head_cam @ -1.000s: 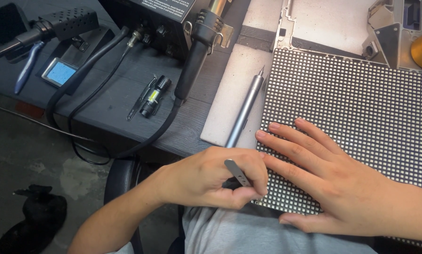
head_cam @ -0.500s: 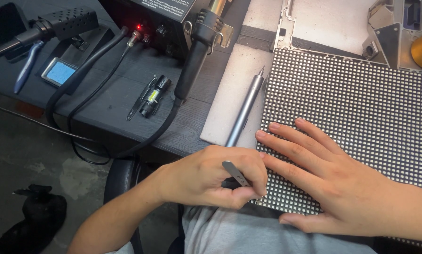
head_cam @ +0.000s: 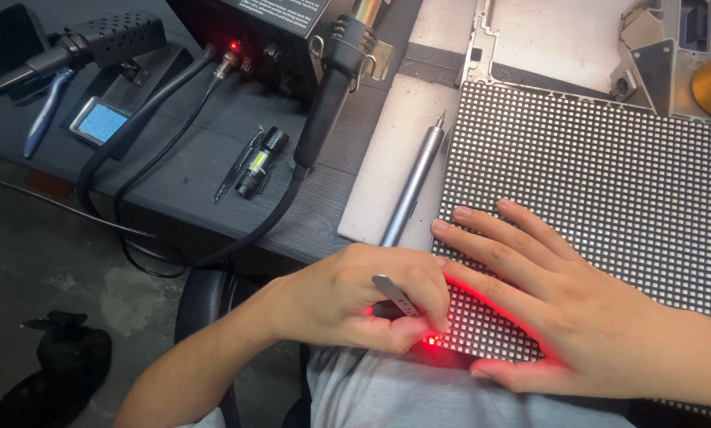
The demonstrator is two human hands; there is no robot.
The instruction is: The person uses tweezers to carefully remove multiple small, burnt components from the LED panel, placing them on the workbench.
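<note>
**Hands at the lower edge of a dotted panel**

Head view. Left hand (head_cam: 363,305): curled and clenched around a small slim tool (head_cam: 395,295), of which a grey metal tip shows above the knuckles; fingertips press at the bottom-left corner of the panel, where a bright red point glows. Right hand (head_cam: 561,309): released, lying flat, palm down, fingers spread and pointing up-left across the lower rows of the panel, grasping nothing. Red light tints its fingers and the rows beneath.

LED panel (head_cam: 609,182): black, rectangular, covered with a grid of small pale dots, flat on the bench directly before the person, its near edge at the lap.

Silver pen-shaped tool (head_cam: 413,186): lying on a pale mat (head_cam: 387,143), just beside the panel's left edge, tip pointing away from the person, untouched.

Black handpiece (head_cam: 331,87): hung in a holder on a dark station box (head_cam: 276,32), cable trailing off the bench edge.

Small black torch (head_cam: 260,162): on the dark bench (head_cam: 173,150), left of the mat.

Blue sponge tray (head_cam: 99,121): far left, beside blue-handled pliers (head_cam: 45,115).
</note>
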